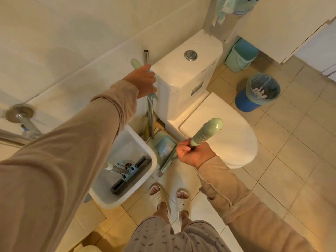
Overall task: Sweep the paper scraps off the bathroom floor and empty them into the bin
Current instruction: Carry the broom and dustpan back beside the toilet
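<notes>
The left hand (145,80) reaches forward and its fingers are curled round a pale green plastic handle (135,63), just left of the white ceramic toilet (218,128), beside the cistern. A bare steel tube (146,55) stands right against that handle; whether the fingers also enclose it I cannot tell. The handle's shaft runs down to a pale green plastic dustpan (163,146), which stands on the floor in the gap at the toilet's left side.

The right hand (192,155) is held in front of the toilet's closed lid, well apart from the left one, and grips the lower end of a second pale green handle with a ribbed grip (207,131). That handle tilts up over the lid, while its thin shaft slants down to the tiled floor just in front of the dustpan.

A round blue plastic bin with a clear liner (243,100) stands on the tiles to the right of the toilet, near the cistern, with crumpled white paper (259,91) inside. Left of the toilet, beyond the dustpan, a white rectangular tub (109,202) holds a grey sponge mop head (131,173).
</notes>
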